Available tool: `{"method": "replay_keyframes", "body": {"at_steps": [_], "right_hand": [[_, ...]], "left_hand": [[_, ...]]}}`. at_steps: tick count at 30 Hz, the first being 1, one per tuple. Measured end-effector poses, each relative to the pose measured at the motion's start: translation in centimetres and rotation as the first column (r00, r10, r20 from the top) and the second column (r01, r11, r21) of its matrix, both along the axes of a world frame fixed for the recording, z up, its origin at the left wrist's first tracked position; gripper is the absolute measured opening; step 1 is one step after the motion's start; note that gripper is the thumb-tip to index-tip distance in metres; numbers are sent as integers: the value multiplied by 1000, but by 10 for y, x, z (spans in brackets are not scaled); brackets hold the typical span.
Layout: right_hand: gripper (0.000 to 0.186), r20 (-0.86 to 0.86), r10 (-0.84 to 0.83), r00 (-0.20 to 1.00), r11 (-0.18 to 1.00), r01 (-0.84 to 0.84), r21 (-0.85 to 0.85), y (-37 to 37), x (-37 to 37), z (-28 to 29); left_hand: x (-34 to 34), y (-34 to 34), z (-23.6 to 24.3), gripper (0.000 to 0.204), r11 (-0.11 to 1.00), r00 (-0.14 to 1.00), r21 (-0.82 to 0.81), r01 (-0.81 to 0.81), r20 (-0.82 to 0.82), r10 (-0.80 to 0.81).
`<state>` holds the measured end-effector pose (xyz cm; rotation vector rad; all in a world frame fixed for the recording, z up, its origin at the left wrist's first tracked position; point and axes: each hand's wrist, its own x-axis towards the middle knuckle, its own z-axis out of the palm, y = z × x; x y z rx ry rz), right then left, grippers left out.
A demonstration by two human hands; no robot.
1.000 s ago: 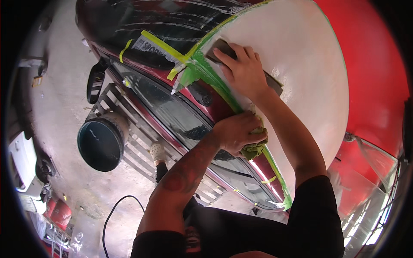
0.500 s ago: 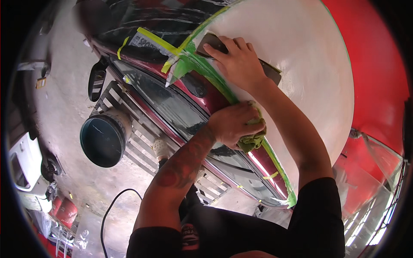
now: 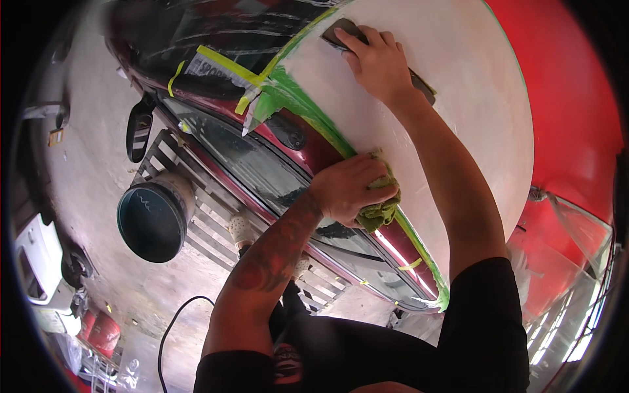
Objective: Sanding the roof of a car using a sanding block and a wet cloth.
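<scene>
My right hand (image 3: 380, 65) is closed on a long dark sanding block (image 3: 420, 88), which lies against the off-white coated panel (image 3: 472, 131) of a car roof, near its upper left edge. My left hand (image 3: 347, 183) grips a crumpled olive-green cloth (image 3: 381, 209) at the panel's left edge, beside the green masking tape (image 3: 291, 92) and maroon trim. Yellow tape (image 3: 223, 59) and a paper piece edge the dark windscreen (image 3: 275, 29).
A dark bucket (image 3: 151, 223) stands on a slatted platform (image 3: 209, 223) left of the car, below the side mirror (image 3: 139, 128). A cable (image 3: 171, 321) lies on the floor. A red car body (image 3: 570, 98) and plastic sheeting are at right; white items (image 3: 36, 255) at far left.
My right hand and the block have moved upward and further onto the pale panel, away from the green-taped corner. My left hand with the cloth has shifted only slightly.
</scene>
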<state>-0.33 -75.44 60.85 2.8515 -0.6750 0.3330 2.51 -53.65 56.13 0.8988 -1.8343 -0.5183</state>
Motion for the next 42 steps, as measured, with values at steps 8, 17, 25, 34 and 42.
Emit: {"method": "replay_keyframes", "body": {"at_steps": [8, 17, 25, 34, 42], "right_hand": [[61, -145, 175, 974, 944, -124, 306, 94, -113, 32], [43, -128, -221, 967, 974, 226, 20, 8, 3, -7], [50, -218, -139, 966, 990, 128, -60, -22, -2, 8], [49, -114, 1, 994, 999, 3, 39, 54, 28, -15], [40, -97, -289, 952, 955, 280, -98, -73, 5, 4]], "left_hand": [[9, 12, -2, 85, 998, 999, 61, 18, 30, -20], [7, 3, -3, 84, 999, 1000, 41, 17, -8, -17], [2, -3, 3, 90, 1000, 1000, -11, -14, -20, 14], [16, 9, -4, 94, 996, 999, 86, 28, 15, -29], [0, -3, -3, 94, 997, 997, 18, 73, -14, -72]]}}
